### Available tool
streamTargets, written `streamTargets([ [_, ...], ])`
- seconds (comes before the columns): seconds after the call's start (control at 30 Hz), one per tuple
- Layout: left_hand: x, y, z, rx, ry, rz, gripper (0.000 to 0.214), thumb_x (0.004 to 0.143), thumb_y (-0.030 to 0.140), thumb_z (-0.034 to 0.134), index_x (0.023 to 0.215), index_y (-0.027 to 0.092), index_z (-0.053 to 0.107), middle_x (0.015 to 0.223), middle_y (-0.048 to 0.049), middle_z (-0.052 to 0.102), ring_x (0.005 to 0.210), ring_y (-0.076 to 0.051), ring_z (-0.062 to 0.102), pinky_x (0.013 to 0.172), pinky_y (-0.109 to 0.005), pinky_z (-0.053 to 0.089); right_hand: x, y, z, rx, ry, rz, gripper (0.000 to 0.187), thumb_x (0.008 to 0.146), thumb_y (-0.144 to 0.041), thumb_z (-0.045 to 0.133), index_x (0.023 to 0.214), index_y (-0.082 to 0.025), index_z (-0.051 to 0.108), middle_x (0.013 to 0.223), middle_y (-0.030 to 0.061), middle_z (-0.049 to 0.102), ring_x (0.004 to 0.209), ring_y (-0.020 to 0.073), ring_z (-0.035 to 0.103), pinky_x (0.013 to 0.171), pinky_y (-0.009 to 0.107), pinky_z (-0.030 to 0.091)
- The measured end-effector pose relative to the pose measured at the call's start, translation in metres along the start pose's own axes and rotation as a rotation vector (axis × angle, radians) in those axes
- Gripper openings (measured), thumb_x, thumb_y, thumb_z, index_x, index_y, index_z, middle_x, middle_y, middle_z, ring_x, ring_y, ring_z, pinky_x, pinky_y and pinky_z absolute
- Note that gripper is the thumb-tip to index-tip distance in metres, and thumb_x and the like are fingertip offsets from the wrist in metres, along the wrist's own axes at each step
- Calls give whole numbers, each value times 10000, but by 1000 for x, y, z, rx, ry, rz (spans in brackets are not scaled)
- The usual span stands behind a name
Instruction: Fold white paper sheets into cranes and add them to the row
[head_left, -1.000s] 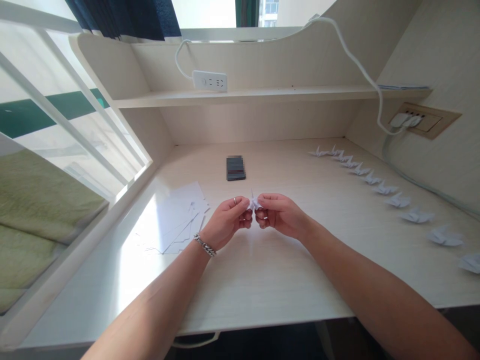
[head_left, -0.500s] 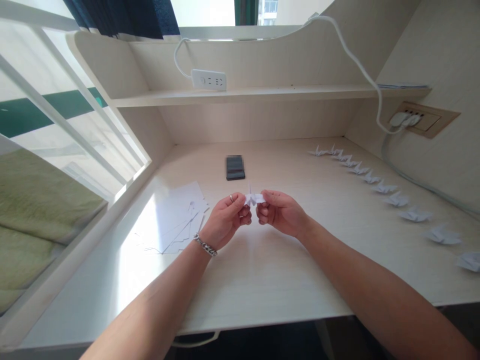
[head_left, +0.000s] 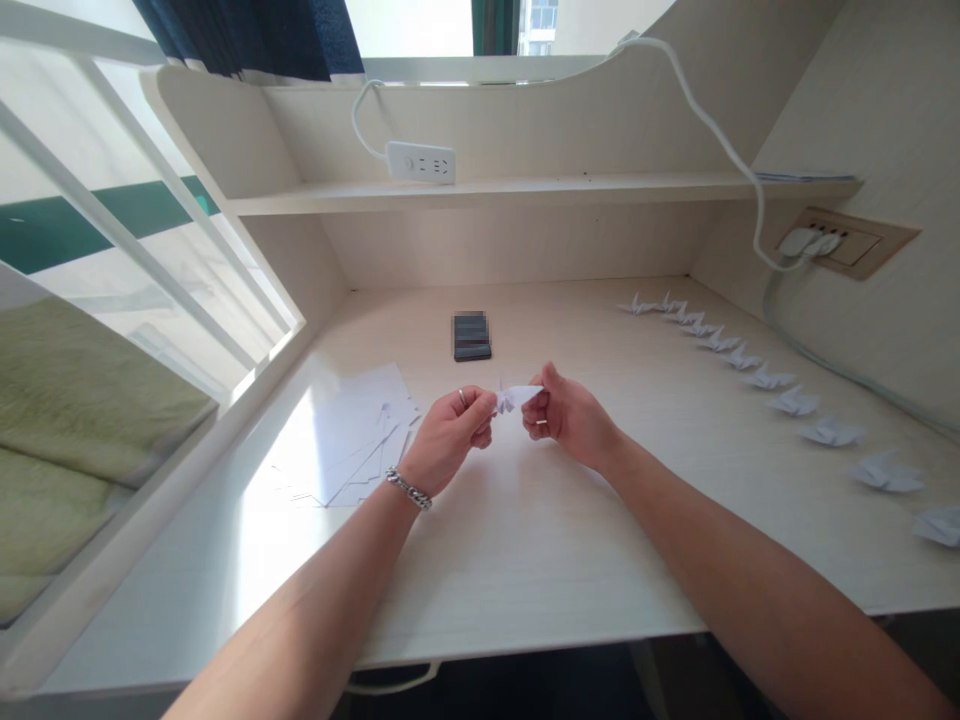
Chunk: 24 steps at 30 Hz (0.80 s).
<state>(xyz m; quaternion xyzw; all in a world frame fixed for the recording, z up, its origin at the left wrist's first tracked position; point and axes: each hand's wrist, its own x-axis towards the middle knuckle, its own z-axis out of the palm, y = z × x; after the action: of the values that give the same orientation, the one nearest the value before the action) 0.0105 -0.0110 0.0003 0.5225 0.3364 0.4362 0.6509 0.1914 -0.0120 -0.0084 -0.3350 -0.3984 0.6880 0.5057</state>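
A small white paper crane (head_left: 510,398) is held above the desk. My left hand (head_left: 454,425), with a ring and a chain bracelet, pinches the crane's left side between thumb and fingers. Close by the crane's right wing tip, my right hand (head_left: 568,415) has its thumb raised off the paper. Its other fingers are curled, and the index finger seems to touch the wing from behind. Part of the crane's left side is hidden by my left thumb.
Several folded paper cranes (head_left: 795,400) stand in a curved row along the right. White paper sheets (head_left: 360,420) lie at the left. A dark phone (head_left: 471,337) rests behind my hands. On the shelf (head_left: 525,190) is a power strip (head_left: 421,162); a white cable (head_left: 705,110) runs to the wall socket (head_left: 859,242).
My right thumb has lifted from the crane's right wing, and that hand has shifted slightly right. The wing now shows spread out to its pointed tip. My left hand keeps its pinch.
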Motion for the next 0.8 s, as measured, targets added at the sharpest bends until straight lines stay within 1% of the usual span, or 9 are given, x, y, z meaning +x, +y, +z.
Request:
streamTargets([
  [0.03,0,-1,0,34,5,4,365,785,428,718,662,164,498,558,57,409,512,-73,384,529,-239,320,-1,2,3,-38,-16,2,443,727,-605,707,694,-181,582,608,-13,543,542,116,480,491,245,349],
  [0.1,0,-3,1,50,5,5,365,781,437,719,669,161,508,565,51,423,525,-79,404,538,-242,330,-1,5,8,-63,-31,-2,388,704,-507,774,686,-173,576,593,-27,524,536,101,474,499,236,351],
  [0.2,0,-3,2,-52,-26,-10,362,776,414,732,668,165,492,580,50,426,536,-78,416,552,-238,346,-1,7,11,10,-23,-2,348,693,-409,805,650,-170,556,571,-39,506,528,88,466,504,226,364],
  [0.3,-1,-1,2,-162,-48,-28,347,782,373,739,675,170,479,588,53,416,543,-76,418,557,-229,353,0,6,9,83,-8,0,330,684,-371,814,639,-172,554,571,-36,512,536,88,460,499,220,372],
  [0.43,-1,0,1,-240,-35,-28,318,791,339,737,682,171,490,596,47,423,555,-82,426,554,-222,364,0,5,8,127,5,0,309,676,-339,822,652,-173,563,571,-36,512,537,85,445,492,211,364],
  [0.63,0,3,-6,-308,19,23,270,775,291,739,671,165,523,587,39,452,566,-91,444,563,-229,391,1,4,4,144,3,-16,284,679,-320,812,652,-172,570,563,-40,496,535,80,434,489,205,343],
  [0.73,1,7,-9,-299,80,54,281,767,301,732,655,167,512,592,37,467,566,-94,448,562,-234,400,3,3,-1,121,32,-34,273,663,-308,816,657,-172,579,571,-42,500,539,80,436,489,206,339],
  [0.8,2,7,-9,-253,122,46,305,768,346,726,657,169,505,608,32,489,562,-94,456,549,-233,397,4,3,-3,85,63,-42,293,663,-321,816,640,-175,563,579,-41,511,538,80,438,488,210,335],
])
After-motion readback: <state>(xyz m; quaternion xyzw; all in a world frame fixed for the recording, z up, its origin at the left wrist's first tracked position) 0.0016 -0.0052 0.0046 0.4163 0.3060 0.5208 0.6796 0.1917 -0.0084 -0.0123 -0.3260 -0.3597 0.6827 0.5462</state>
